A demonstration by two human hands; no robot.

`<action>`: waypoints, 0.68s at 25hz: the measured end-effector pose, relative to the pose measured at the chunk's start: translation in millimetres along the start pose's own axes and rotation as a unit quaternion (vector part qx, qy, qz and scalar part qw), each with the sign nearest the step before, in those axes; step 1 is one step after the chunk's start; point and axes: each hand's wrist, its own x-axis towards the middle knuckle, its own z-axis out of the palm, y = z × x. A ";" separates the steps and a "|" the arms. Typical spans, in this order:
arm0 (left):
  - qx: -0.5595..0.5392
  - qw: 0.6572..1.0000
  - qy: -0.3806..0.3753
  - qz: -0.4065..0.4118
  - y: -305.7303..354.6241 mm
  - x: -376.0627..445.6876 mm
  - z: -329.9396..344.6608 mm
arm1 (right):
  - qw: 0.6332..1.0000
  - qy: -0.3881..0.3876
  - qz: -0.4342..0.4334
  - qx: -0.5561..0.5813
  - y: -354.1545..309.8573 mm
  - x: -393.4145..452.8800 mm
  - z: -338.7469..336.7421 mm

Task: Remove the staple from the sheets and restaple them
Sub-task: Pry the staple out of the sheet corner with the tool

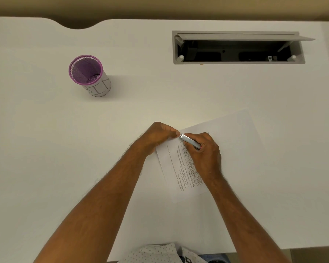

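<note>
The printed sheets (175, 168) lie on the white desk (46, 149), turned at an angle, with a blank page (232, 133) spread out to the right. My left hand (158, 135) pinches the sheets' top left corner between thumb and fingers. My right hand (203, 150) grips a small silver stapler (189, 141). The stapler's front end points at that same corner, right beside my left thumb. The staple itself is hidden by my fingers.
A purple mesh cup (87, 74) with a paper label stands at the back left, with small metal bits at its bottom. An open grey cable hatch (237, 48) is set into the desk at the back right. The desk's front edge runs near my body.
</note>
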 end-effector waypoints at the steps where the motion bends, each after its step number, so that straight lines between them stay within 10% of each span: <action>1: -0.001 1.000 0.000 -0.001 0.2 0.0 0.1 | 1.000 0.000 0.002 0.000 -0.1 0.1 0.0; 17: 0.008 1.000 -0.013 -0.022 7.1 -3.7 -2.0 | 0.998 0.037 -0.015 -0.053 -7.4 -5.5 5.6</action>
